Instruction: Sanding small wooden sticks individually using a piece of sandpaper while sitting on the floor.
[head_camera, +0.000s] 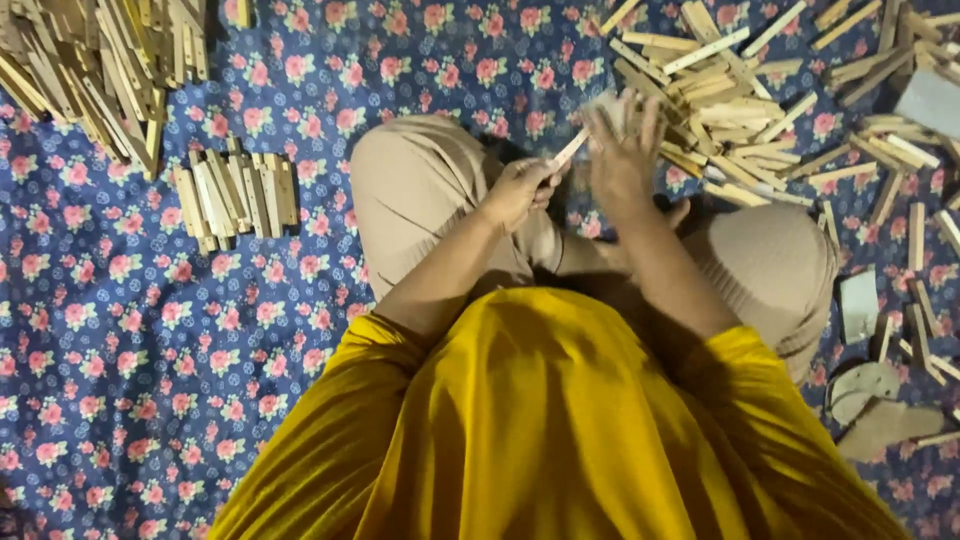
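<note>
I sit cross-legged on a blue floral cloth (130, 340). My left hand (518, 190) is closed around one end of a thin pale wooden stick (570, 150) that slants up to the right. My right hand (622, 150) is raised just right of it, fingers spread upward, with a small pale piece (605, 103) against its fingertips at the stick's upper end. Both hands hover above my knees, in front of a loose heap of similar wooden sticks (720, 100).
A neat row of short sticks (235, 195) lies to the left. A larger pile of sticks (95, 70) fills the top left corner. More sticks and pale sheet scraps (880, 400) are scattered along the right side.
</note>
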